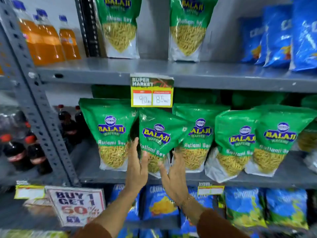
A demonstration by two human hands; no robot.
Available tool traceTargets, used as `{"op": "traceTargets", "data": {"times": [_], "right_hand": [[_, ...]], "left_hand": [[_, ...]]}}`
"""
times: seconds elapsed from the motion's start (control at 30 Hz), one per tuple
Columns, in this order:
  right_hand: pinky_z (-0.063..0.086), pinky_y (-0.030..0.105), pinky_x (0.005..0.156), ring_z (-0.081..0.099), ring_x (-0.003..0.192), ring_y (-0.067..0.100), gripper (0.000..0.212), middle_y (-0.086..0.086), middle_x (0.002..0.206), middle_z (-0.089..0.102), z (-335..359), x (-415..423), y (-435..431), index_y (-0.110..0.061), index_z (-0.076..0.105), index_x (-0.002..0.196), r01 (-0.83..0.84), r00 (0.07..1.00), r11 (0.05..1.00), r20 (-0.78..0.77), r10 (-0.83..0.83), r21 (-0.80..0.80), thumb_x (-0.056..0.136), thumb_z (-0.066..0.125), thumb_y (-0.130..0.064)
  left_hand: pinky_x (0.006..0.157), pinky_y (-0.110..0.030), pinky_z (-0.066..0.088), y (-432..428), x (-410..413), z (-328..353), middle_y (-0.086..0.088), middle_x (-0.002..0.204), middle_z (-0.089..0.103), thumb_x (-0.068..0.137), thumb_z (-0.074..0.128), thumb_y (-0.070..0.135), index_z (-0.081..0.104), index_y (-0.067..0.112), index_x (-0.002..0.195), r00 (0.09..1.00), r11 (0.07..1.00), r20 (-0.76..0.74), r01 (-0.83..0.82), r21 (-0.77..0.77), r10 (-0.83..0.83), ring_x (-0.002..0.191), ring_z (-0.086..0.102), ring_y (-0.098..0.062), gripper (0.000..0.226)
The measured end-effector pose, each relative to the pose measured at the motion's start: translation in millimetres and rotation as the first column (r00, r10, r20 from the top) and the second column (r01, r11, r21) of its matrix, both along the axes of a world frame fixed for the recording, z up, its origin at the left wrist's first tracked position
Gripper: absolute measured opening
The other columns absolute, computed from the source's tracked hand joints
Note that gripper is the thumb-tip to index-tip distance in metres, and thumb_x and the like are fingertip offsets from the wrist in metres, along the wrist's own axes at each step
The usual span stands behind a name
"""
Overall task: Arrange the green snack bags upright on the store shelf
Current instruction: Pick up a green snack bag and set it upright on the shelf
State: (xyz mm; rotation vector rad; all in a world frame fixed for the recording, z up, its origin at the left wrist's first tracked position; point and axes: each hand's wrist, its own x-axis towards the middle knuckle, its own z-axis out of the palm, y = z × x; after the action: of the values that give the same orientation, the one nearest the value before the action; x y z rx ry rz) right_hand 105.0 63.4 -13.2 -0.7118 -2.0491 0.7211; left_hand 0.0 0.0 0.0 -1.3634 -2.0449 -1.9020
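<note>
A row of green Balaji snack bags stands on the middle shelf [106, 177]. One green bag [157, 133] leans to the left, in front of the row, between an upright bag [111, 133] and another [197, 134]. My left hand [137, 165] presses flat on its lower left side, thumb over the front. On its lower right side lies my right hand [173, 176], so the bag is held between the two. Further green bags [236, 143] [277, 140] stand to the right, leaning slightly. On the top shelf stand two green bags [120, 26] [188, 28].
A price tag [151, 91] hangs from the upper shelf edge just above the held bag. Blue snack bags [281, 35] fill the top right and the bottom shelf. Orange and dark drink bottles [46, 40] stand beyond the grey upright [34, 93] at left. A promo sign [77, 206] sits below.
</note>
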Motion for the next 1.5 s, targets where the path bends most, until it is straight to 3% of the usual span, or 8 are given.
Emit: {"op": "traceTargets", "data": {"times": [0.1, 0.27, 0.4, 0.6, 0.73, 1.03, 1.3, 1.5], "right_hand": [[0.022, 0.043, 0.115, 0.029, 0.137, 0.021, 0.071, -0.003, 0.147, 0.032, -7, -20, 13, -0.025, 0.026, 0.14, -0.095, 0.996, 0.983, -0.012, 0.094, -0.159, 0.086, 0.034, -0.071], [0.032, 0.049, 0.109, 0.037, 0.133, 0.019, 0.068, 0.002, 0.142, 0.04, -17, -40, 31, -0.026, 0.026, 0.141, -0.114, 0.993, 0.974, 0.012, 0.119, -0.197, 0.088, 0.039, -0.067], [0.034, 0.047, 0.108, 0.04, 0.13, 0.018, 0.064, 0.001, 0.138, 0.045, -18, -28, 22, -0.025, 0.031, 0.14, -0.147, 0.988, 0.97, 0.007, 0.152, -0.196, 0.09, 0.036, -0.065], [0.037, 0.043, 0.105, 0.045, 0.125, 0.015, 0.066, 0.003, 0.13, 0.052, -5, 23, -28, -0.024, 0.042, 0.133, -0.203, 0.979, 0.963, -0.059, 0.196, -0.179, 0.087, 0.029, -0.07], [0.043, 0.05, 0.095, 0.054, 0.113, 0.029, 0.063, 0.012, 0.119, 0.058, 35, 46, -51, -0.021, 0.044, 0.125, -0.132, 0.98, 0.989, -0.156, 0.12, -0.069, 0.088, 0.026, -0.069], [0.044, 0.037, 0.073, 0.062, 0.092, 0.031, 0.057, 0.006, 0.099, 0.069, 221, 42, -69, -0.018, 0.054, 0.109, 0.052, 0.893, 0.959, -0.442, 0.079, 0.277, 0.087, 0.027, -0.062], [0.048, 0.045, 0.074, 0.061, 0.092, 0.042, 0.055, 0.018, 0.104, 0.067, 344, -22, -52, -0.014, 0.048, 0.099, 0.074, 0.929, 0.923, -0.362, 0.074, 0.378, 0.089, 0.024, -0.062], [0.04, 0.043, 0.079, 0.056, 0.105, 0.039, 0.046, 0.021, 0.112, 0.062, 345, -85, -18, -0.011, 0.043, 0.103, -0.077, 0.972, 0.975, -0.203, 0.12, 0.209, 0.096, 0.026, -0.053]], "left_hand": [[0.113, -0.02, 0.015, 9, -14, -4, 0.005, 0.148, 0.022, 0.08, 0.021, 0.077, 0.018, 0.015, 0.145, 0.99, 0.991, 0.14, 0.005, -0.132, 0.014, 0.136, 0.018, -0.001, 0.09], [0.111, -0.036, 0.018, 27, -30, -5, -0.01, 0.153, 0.024, 0.091, 0.022, 0.057, 0.019, 0.011, 0.144, 0.976, 0.943, 0.218, 0.061, -0.328, 0.013, 0.139, 0.023, -0.021, 0.07], [0.091, -0.023, 0.033, 14, -17, -7, 0.0, 0.124, 0.05, 0.095, 0.029, 0.05, 0.036, 0.024, 0.13, 0.996, 0.985, 0.081, -0.009, -0.172, 0.023, 0.11, 0.046, -0.007, 0.044], [0.074, -0.043, 0.046, -28, 24, 0, -0.008, 0.097, 0.059, 0.088, 0.028, 0.065, 0.046, 0.016, 0.108, 0.979, 0.981, -0.074, -0.19, 0.021, 0.191, 0.087, 0.057, -0.029, 0.056], [0.081, -0.049, 0.046, -46, 56, 40, -0.011, 0.1, 0.057, 0.087, 0.037, 0.06, 0.041, 0.044, 0.104, 0.98, 0.956, -0.029, -0.186, 0.227, 0.198, 0.094, 0.056, -0.031, 0.024], [0.069, -0.005, 0.038, -55, 74, 214, 0.017, 0.087, 0.056, 0.088, 0.038, 0.045, 0.043, 0.029, 0.095, 0.986, 0.845, 0.011, -0.15, 0.514, 0.168, 0.079, 0.054, 0.011, 0.018], [0.074, -0.028, 0.034, -43, 10, 338, 0.011, 0.088, 0.05, 0.096, 0.035, 0.042, 0.041, 0.019, 0.099, 0.979, 0.854, -0.054, -0.146, 0.499, 0.199, 0.081, 0.051, 0.005, 0.024], [0.093, -0.032, 0.03, -8, -60, 338, -0.007, 0.127, 0.046, 0.097, 0.031, 0.044, 0.035, 0.007, 0.124, 0.983, 0.929, -0.039, -0.158, 0.333, 0.181, 0.111, 0.044, -0.017, 0.047]]}}
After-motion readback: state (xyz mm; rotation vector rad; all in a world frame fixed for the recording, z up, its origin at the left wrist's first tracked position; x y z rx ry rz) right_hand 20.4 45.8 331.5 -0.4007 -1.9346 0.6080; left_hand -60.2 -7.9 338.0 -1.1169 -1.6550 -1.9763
